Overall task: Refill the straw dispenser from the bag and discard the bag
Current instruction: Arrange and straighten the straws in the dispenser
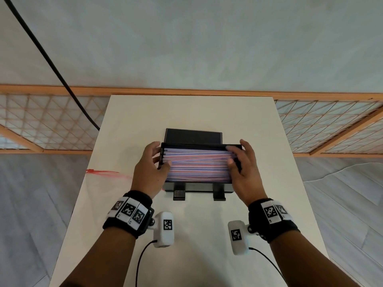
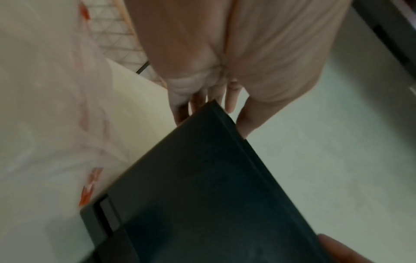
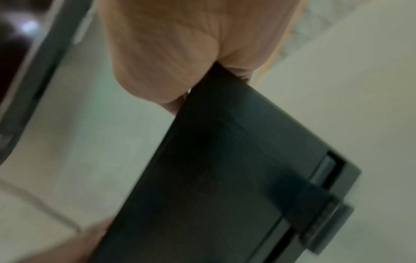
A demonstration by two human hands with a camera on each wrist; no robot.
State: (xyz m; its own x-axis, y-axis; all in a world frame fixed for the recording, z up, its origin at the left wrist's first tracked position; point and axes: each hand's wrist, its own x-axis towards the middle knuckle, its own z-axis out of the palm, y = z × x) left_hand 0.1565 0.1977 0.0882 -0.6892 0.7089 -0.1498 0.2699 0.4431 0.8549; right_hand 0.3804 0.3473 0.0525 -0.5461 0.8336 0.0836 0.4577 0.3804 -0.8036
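I had both hands on the straw dispenser point(image 1: 196, 184), which sat in the middle of the table point(image 1: 259, 125) with its lid point(image 1: 192, 136) tipped open at the back. The straws point(image 1: 199, 165) filled the open tray, their long axis running left to right, so each end of the bundle lay straight in front of one palm.

My left hand point(image 1: 149, 172) bracketed the left end of the dispenser, thumb over the straw ends and the other fingers reaching round the outer wall; the fingers were loosely curved against the box, not clenched. My right hand point(image 1: 244, 172) mirrored it at the right end, thumb and a fingertip lying on the straws, the rest against the outer edge. Neither hand had hold of a straw that I could see; they looked to be squaring the bundle inward from both ends.

Both wrists came in low from the near edge, palms facing each other. In the wrist views only the dark wall of the dispenser and the palms showed, too blurred to judge pressure.

The bag point(image 1: 103, 172), clear with red print, lay flat just left of the dispenser, nearer my left hand. I judged the filling nearly done and the bag yet to be discarded.
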